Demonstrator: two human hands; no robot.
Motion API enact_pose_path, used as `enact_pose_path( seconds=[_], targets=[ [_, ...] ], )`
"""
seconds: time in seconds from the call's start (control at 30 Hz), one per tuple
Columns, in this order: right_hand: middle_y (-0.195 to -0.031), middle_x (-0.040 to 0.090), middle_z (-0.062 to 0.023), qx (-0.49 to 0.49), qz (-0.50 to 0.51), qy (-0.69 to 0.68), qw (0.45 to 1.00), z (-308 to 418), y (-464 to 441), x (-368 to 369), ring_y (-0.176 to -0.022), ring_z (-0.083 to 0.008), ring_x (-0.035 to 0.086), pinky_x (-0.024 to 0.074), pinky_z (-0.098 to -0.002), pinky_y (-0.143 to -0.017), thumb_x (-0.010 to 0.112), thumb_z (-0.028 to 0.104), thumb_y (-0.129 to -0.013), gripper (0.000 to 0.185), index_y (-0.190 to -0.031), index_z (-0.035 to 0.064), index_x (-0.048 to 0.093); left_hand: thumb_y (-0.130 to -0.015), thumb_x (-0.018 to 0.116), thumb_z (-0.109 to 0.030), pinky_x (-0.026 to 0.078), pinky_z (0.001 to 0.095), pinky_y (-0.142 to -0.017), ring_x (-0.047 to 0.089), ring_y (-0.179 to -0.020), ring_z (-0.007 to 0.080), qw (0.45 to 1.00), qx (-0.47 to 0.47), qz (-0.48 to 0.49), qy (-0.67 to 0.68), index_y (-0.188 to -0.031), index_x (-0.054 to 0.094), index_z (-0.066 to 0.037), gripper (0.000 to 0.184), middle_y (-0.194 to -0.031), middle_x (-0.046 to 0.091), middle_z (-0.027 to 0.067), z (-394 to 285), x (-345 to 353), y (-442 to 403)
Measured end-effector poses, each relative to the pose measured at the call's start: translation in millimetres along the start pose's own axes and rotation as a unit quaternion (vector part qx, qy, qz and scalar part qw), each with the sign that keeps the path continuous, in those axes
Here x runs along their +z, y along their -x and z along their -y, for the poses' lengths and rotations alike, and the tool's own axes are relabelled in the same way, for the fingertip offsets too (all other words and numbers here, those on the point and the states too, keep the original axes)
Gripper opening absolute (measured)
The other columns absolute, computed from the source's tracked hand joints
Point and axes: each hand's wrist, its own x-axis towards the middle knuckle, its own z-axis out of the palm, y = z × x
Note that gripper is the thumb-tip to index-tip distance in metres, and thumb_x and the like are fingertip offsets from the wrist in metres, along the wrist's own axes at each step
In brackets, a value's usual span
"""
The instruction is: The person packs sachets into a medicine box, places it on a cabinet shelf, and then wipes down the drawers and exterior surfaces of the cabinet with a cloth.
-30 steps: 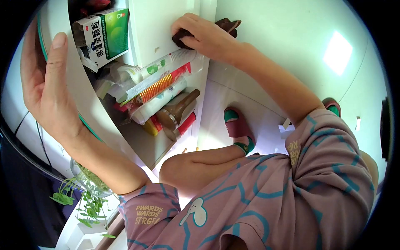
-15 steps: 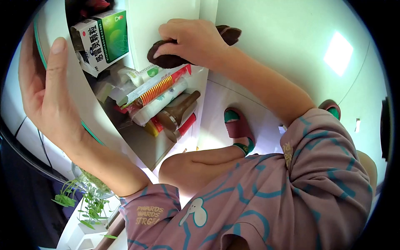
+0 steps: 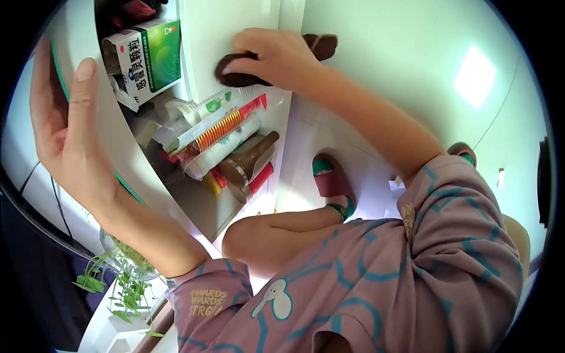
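Observation:
A dark brown cloth [image 3: 232,78] is bunched under my right hand [image 3: 281,56], its far end sticking out beyond the wrist side. My fingers are closed on the cloth, which lies against the white divider panel [image 3: 226,23] of an open cabinet. On the other side, my left hand [image 3: 73,141] clasps the teal-trimmed cabinet edge [image 3: 112,126], thumb on the near face and fingers partly hidden behind it. Below the cloth, a compartment holds several packages, among them a white roll-shaped pack [image 3: 226,144] and a brown item [image 3: 250,156].
A green and white medicine box [image 3: 150,62] stands in the upper compartment, with something red and dark [image 3: 135,12] beyond it. A leafy plant [image 3: 129,282] in a glass vessel is at lower left. My slippered foot [image 3: 334,179] rests on the pale floor.
My right hand and the cloth have shifted slightly along the panel, and the cloth looks more bunched. My left hand keeps its hold on the cabinet edge.

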Motion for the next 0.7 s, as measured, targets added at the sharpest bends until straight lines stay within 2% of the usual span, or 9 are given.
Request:
enact_pose_path(
  seconds=[0.07, 0.1, 0.17, 0.3, 0.37, 0.43, 0.5, 0.7],
  targets=[
    [-0.082, 0.060, -0.0096, 0.076, 0.041, -0.006, 0.996, -11, 6, -6, -0.077, -0.0335, 0.059, 0.0467, -0.0425, -0.067, 0.072, 0.036, -0.087, 0.034, -0.084, 0.0060, 0.055, -0.093, 0.068, -0.008, 0.043, 0.0293, -0.105, 0.059, -0.118, 0.0184, 1.000, -0.019, 0.002, 0.023, -0.142, 0.051, 0.005, 0.053, -0.137, 0.059, 0.0155, -3, 1, 0],
    [-0.082, 0.060, -0.0096, 0.076, 0.039, -0.006, 0.996, -6, 5, -3, -0.077, -0.0335, 0.059, 0.0467, -0.0425, -0.067, 0.072, 0.036, -0.087, 0.034, -0.084, 0.0060, 0.055, -0.093, 0.068, -0.008, 0.043, 0.0293, -0.105, 0.059, -0.118, 0.0184, 1.000, -0.018, 0.003, 0.024, -0.142, 0.051, 0.005, 0.053, -0.137, 0.059, 0.0155, -3, 1, 0],
    [-0.086, 0.061, -0.0086, -0.011, -0.001, 0.007, 1.000, 7, 3, 8, -0.079, -0.0328, 0.060, 0.0472, -0.0428, -0.068, 0.070, 0.036, -0.088, 0.032, -0.087, 0.0068, 0.057, -0.093, 0.068, -0.007, 0.044, 0.0293, -0.104, 0.059, -0.118, 0.0184, 0.999, -0.025, 0.002, 0.031, -0.142, 0.051, 0.005, 0.053, -0.137, 0.059, 0.0155, -2, 2, 1],
    [-0.088, 0.062, -0.0075, -0.013, 0.035, 0.051, 0.998, -1, 4, 2, -0.081, -0.0317, 0.062, 0.0485, -0.0416, -0.068, 0.070, 0.037, -0.089, 0.030, -0.091, 0.0086, 0.061, -0.094, 0.068, -0.007, 0.045, 0.0291, -0.103, 0.060, -0.117, 0.0182, 1.000, 0.005, -0.006, 0.006, -0.142, 0.051, 0.004, 0.052, -0.136, 0.060, 0.0155, -2, 2, 0],
    [-0.088, 0.063, -0.0075, -0.003, 0.032, 0.052, 0.998, -13, 7, 0, -0.080, -0.0317, 0.062, 0.0487, -0.0415, -0.067, 0.071, 0.037, -0.088, 0.030, -0.088, 0.0086, 0.061, -0.094, 0.067, -0.007, 0.045, 0.0292, -0.103, 0.060, -0.117, 0.0183, 0.999, -0.033, 0.002, 0.035, -0.142, 0.051, 0.004, 0.052, -0.136, 0.060, 0.0156, -6, 3, 3],
    [-0.087, 0.063, -0.0078, 0.006, 0.012, 0.032, 0.999, -10, 6, -3, -0.079, -0.0319, 0.062, 0.0486, -0.0416, -0.067, 0.071, 0.036, -0.088, 0.030, -0.086, 0.0083, 0.061, -0.094, 0.068, -0.008, 0.044, 0.0294, -0.104, 0.059, -0.118, 0.0184, 1.000, -0.016, 0.005, 0.026, -0.142, 0.052, 0.004, 0.052, -0.137, 0.059, 0.0155, -1, 1, 0],
    [-0.085, 0.061, -0.0084, -0.051, 0.010, 0.030, 0.998, 2, 6, 6, -0.077, -0.0322, 0.061, 0.0485, -0.0417, -0.066, 0.072, 0.035, -0.087, 0.030, -0.087, 0.0079, 0.061, -0.094, 0.068, -0.008, 0.044, 0.0295, -0.104, 0.059, -0.118, 0.0184, 1.000, -0.005, 0.013, 0.019, -0.141, 0.052, 0.004, 0.052, -0.137, 0.059, 0.0153, 1, 1, 2],
    [-0.083, 0.059, -0.0090, 0.022, 0.035, 0.043, 0.998, -14, 8, -7, -0.078, -0.0331, 0.060, 0.0476, -0.0424, -0.067, 0.071, 0.033, -0.088, 0.029, -0.089, 0.0077, 0.059, -0.094, 0.068, -0.008, 0.042, 0.0298, -0.106, 0.058, -0.120, 0.0186, 1.000, -0.002, 0.010, 0.015, -0.141, 0.053, 0.004, 0.051, -0.137, 0.059, 0.0150, -1, -1, 0]
  ],
)
